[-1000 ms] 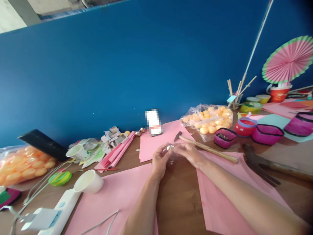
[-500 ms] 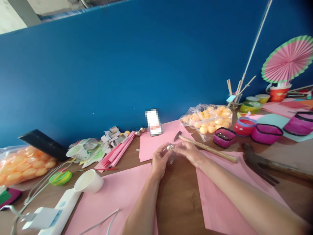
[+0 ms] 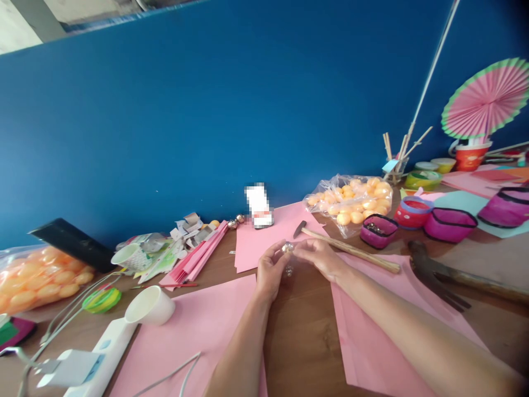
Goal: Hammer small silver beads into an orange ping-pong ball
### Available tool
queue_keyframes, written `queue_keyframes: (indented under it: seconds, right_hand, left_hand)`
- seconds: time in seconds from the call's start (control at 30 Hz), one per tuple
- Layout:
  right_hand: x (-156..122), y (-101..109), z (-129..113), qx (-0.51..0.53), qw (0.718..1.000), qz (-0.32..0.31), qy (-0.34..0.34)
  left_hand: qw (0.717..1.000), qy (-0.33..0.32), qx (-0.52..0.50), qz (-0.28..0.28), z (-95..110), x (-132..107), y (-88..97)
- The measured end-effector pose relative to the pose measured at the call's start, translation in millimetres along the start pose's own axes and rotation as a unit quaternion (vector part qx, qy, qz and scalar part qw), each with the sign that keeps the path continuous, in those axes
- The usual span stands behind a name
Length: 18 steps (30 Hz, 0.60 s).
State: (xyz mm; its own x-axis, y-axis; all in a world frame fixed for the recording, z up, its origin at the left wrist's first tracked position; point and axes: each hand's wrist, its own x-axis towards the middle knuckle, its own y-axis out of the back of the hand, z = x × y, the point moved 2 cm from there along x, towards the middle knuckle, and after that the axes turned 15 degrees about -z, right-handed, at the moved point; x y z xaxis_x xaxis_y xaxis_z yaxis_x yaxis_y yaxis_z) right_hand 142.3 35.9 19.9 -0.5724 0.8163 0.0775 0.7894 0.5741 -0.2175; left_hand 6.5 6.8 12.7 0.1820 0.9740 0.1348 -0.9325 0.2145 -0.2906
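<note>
Over the bare brown table between the pink sheets, my left hand point(image 3: 269, 273) pinches a small shiny silver ball point(image 3: 287, 247) between thumb and fingers. My right hand point(image 3: 317, 257) comes in from the right, its fingertips closed together at the ball's right side. Just below, close to the left fingers, is a second small shiny ball point(image 3: 289, 271); whether it joins the first I cannot tell. A small hammer point(image 3: 351, 248) with a wooden handle lies just beyond my right hand. Two more silver balls point(image 3: 236, 221) rest by the phone point(image 3: 260, 212) against the blue wall.
Pink sheets point(image 3: 198, 331) lie on both sides. At right are a claw hammer point(image 3: 438, 273), purple pouches point(image 3: 450, 225) and a bag of orange balls point(image 3: 351, 201). At left are a white cup point(image 3: 151, 306), a power strip point(image 3: 105, 353), cables and another bag of orange balls point(image 3: 41, 278).
Both hands keep the same hold on the silver ball, with hardly any finger movement. The whole view has shifted very slightly.
</note>
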Motion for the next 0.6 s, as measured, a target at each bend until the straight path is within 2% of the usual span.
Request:
queue_keyframes:
  seconds: [0.23,0.4,0.6]
  right_hand:
    - [0.8,-0.3,-0.8,-0.013,1.0,0.014,0.014]
    - [2.4,1.7,3.9,0.002,1.0,-0.007,0.011]
    - [1.6,-2.5,-0.2,-0.078,0.997,0.014,0.025]
  left_hand:
    - [1.0,0.004,0.003,-0.002,0.8,-0.7,-2.0]
    - [0.999,0.002,-0.044,-0.008,0.4,-1.2,-2.0]
    - [0.998,0.012,-0.053,0.008,1.3,-1.2,-2.5]
